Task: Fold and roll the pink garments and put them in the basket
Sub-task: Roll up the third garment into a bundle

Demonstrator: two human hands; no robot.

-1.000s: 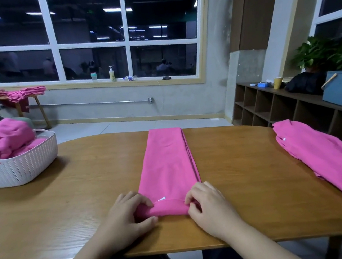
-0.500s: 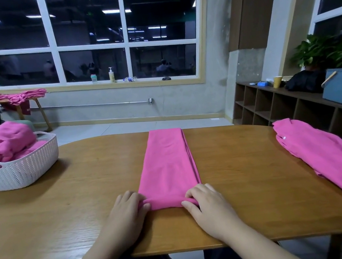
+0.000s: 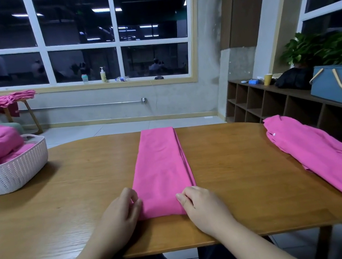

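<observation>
Head view: two hands at the near end of a folded pink strip.
The left hand (image 3: 121, 213) and right hand (image 3: 200, 205) curl their fingers onto the rolled near end of the garment (image 3: 161, 170) mid-table (image 3: 67, 209); the basket (image 3: 11, 171) stands far left, and another garment (image 3: 323, 156) lies right.

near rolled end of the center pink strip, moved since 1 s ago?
Yes. The rolled end has advanced away from the table's near edge, toward the window, with both hands on it.

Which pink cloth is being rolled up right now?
The long folded strip in the middle of the table. Both hands grip its near end; the pile at right lies untouched.
</observation>
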